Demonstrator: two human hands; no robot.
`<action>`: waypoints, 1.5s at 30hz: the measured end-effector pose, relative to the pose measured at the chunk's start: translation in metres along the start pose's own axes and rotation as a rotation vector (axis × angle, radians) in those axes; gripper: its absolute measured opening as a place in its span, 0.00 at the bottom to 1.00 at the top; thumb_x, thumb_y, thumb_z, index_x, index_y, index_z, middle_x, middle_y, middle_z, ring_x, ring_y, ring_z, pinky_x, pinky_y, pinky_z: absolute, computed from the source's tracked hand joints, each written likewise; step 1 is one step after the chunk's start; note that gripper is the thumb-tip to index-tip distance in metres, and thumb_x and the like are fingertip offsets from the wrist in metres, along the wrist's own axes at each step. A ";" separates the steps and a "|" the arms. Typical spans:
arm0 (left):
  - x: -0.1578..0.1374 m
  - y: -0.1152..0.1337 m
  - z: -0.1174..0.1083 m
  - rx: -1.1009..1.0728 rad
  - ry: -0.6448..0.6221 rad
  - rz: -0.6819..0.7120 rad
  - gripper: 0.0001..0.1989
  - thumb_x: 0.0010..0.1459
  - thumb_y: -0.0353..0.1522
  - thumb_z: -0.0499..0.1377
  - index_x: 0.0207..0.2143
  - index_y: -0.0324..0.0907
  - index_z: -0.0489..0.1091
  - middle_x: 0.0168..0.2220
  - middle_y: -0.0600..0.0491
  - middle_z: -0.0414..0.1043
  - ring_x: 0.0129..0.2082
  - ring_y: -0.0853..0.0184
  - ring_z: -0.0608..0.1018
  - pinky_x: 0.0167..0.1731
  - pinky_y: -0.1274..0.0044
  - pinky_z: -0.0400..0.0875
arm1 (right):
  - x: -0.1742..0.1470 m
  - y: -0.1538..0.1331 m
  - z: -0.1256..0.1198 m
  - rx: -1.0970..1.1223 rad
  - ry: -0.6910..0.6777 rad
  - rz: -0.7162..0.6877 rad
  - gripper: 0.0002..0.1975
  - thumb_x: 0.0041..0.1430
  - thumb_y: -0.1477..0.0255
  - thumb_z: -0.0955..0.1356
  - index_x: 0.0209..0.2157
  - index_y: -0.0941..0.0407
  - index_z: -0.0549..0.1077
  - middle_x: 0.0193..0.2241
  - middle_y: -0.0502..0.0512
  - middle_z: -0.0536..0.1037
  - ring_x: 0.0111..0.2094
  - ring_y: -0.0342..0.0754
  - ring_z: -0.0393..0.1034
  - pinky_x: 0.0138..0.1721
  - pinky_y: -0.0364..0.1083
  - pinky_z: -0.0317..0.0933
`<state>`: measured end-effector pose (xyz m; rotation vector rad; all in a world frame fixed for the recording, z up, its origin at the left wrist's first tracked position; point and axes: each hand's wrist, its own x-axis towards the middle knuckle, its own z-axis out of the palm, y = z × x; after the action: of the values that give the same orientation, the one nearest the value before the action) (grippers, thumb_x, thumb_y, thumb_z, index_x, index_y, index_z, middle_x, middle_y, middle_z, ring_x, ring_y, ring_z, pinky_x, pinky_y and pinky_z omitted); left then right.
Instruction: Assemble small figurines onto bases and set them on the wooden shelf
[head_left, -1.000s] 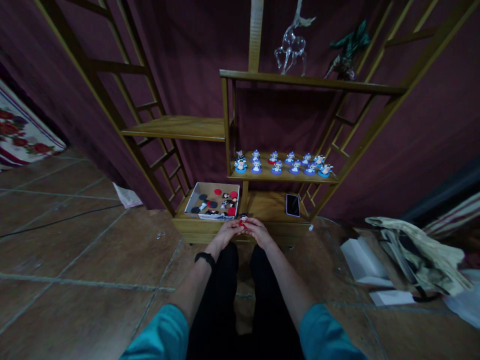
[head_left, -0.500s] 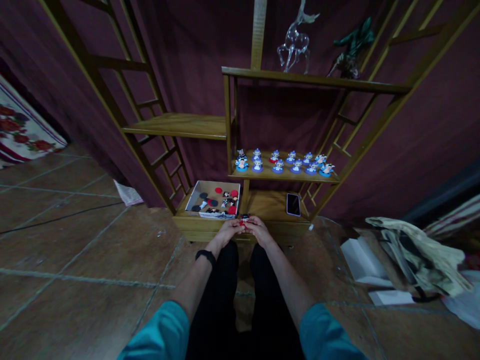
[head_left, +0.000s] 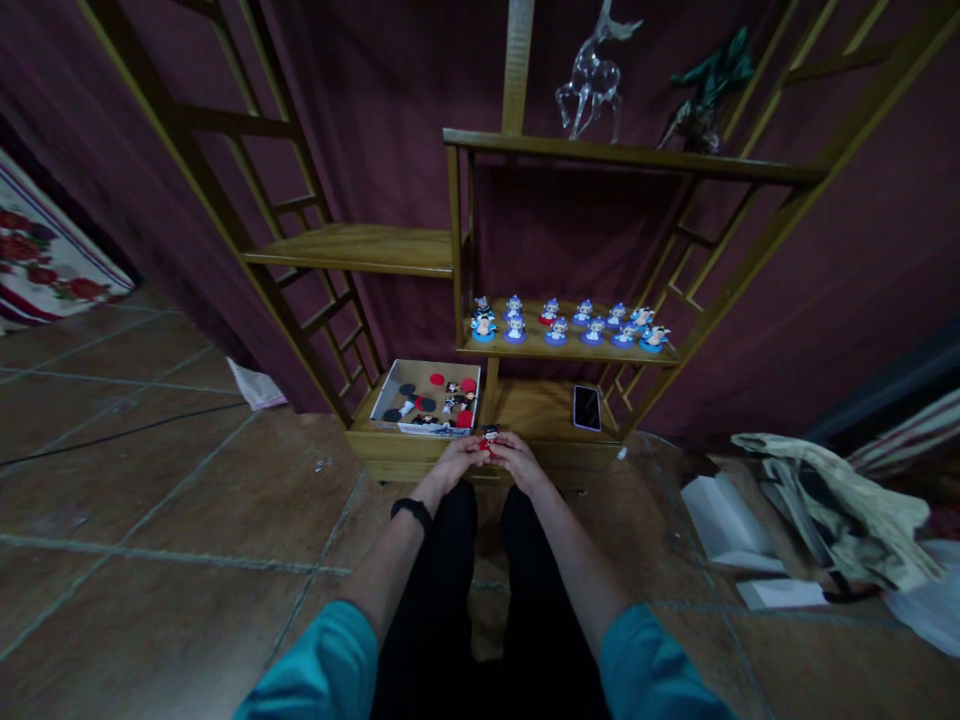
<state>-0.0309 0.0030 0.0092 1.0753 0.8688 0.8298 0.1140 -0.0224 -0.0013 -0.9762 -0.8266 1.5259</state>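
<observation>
Between my two hands is a small figurine (head_left: 490,436) with a black-haired head and a red body or base. My left hand (head_left: 459,461) grips it from the left, and my right hand (head_left: 520,460) from the right, with the fingertips closed around its lower part. Its underside is hidden by my fingers. Just beyond my left hand, an open cardboard box (head_left: 380,393) on the low shelf contains several black-and-red figurines and round red and black bases. On the shelf above, several purple, blue and white figurines (head_left: 556,330) stand upright on round bases in two rows.
A phone (head_left: 586,408) lies on the low shelf (head_left: 530,403) at right. Higher up stand a clear deer ornament (head_left: 592,85) and a dark green sculpture (head_left: 705,100). White boxes (head_left: 726,525) and a cream cloth bag (head_left: 840,510) lie on the floor at right.
My hands stay in nearly the same place on the figurine, which appears slightly more upright, its head a little higher. Nothing else has visibly moved.
</observation>
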 end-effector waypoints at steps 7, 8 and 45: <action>0.000 0.000 -0.001 0.031 -0.024 0.021 0.16 0.40 0.29 0.66 0.36 0.36 0.73 0.26 0.50 0.73 0.25 0.71 0.72 0.27 0.80 0.62 | -0.002 -0.004 0.002 -0.016 0.014 -0.026 0.15 0.43 0.68 0.70 0.37 0.54 0.73 0.37 0.52 0.76 0.38 0.47 0.70 0.40 0.46 0.63; -0.001 0.000 0.000 0.042 -0.027 0.024 0.16 0.40 0.29 0.66 0.35 0.36 0.73 0.26 0.50 0.73 0.25 0.71 0.72 0.26 0.80 0.62 | -0.002 -0.004 0.002 -0.015 0.016 -0.033 0.15 0.43 0.68 0.70 0.37 0.54 0.73 0.38 0.52 0.76 0.38 0.47 0.70 0.40 0.46 0.63; 0.000 -0.002 -0.001 0.015 0.025 -0.002 0.19 0.36 0.29 0.67 0.35 0.34 0.73 0.25 0.49 0.74 0.24 0.72 0.72 0.25 0.80 0.62 | -0.001 0.001 0.000 -0.037 0.045 -0.140 0.19 0.39 0.67 0.72 0.37 0.53 0.70 0.34 0.50 0.76 0.35 0.45 0.70 0.38 0.46 0.64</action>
<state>-0.0319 0.0031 0.0070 1.0789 0.8978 0.8378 0.1132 -0.0235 -0.0022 -0.9560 -0.8759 1.3691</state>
